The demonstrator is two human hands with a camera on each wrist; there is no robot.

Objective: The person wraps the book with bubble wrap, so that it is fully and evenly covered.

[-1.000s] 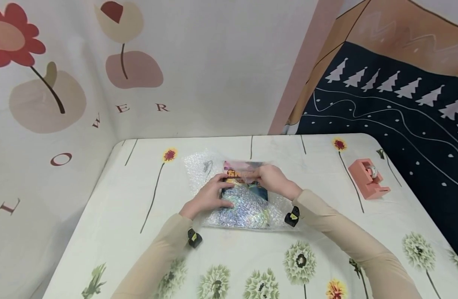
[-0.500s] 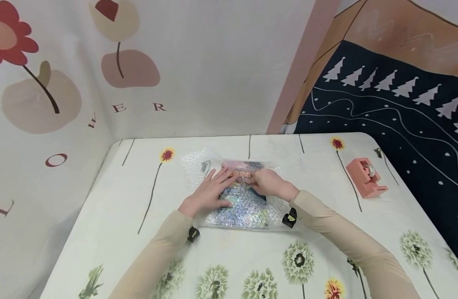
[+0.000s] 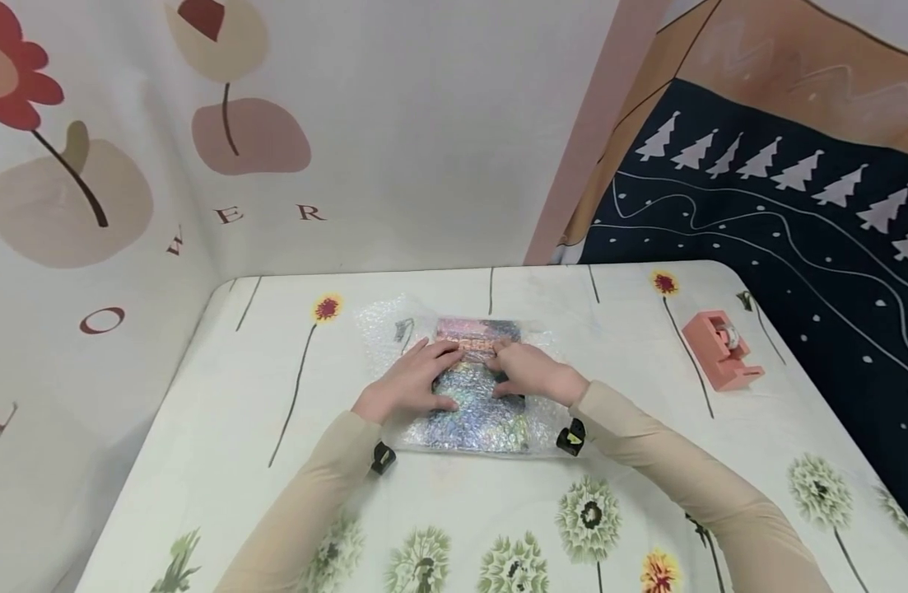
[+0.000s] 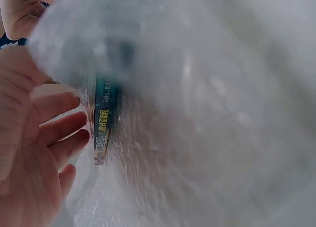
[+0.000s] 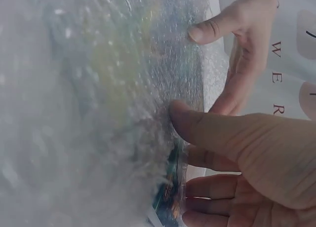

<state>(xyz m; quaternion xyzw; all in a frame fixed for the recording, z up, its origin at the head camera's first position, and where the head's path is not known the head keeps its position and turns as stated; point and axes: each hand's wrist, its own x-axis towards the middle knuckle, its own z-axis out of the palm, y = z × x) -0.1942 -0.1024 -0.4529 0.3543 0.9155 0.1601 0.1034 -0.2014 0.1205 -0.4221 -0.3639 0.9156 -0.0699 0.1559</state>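
A colourful book (image 4: pixel 101 126) lies flat on the table inside bubble wrap (image 3: pixel 483 424); its printed spine shows in the left wrist view. In the head view, wrap folds cover most of the cover, and the orange title shows dimly through. My left hand (image 3: pixel 407 385) rests on the wrap at the book's left side, fingers spread and nearly straight, thumb lower down. Opposite it, my right hand (image 3: pixel 531 372) presses the wrap over the book's upper right, fingers extended. From the right wrist view, the right thumb (image 5: pixel 185 121) lies on the wrap with its fingers along the book's edge.
A pink tape dispenser (image 3: pixel 720 350) with a roll stands at the table's right. Loose bubble wrap (image 3: pixel 385 329) spreads past the book's left and right sides. The flower-patterned tablecloth (image 3: pixel 239 461) covers the table, with patterned cloth hangings behind.
My right hand, which was pinching the wrap, has brought it over the brighter upper cover and loosened its fingers to press there. My left hand's fingers have spread on the wrap.
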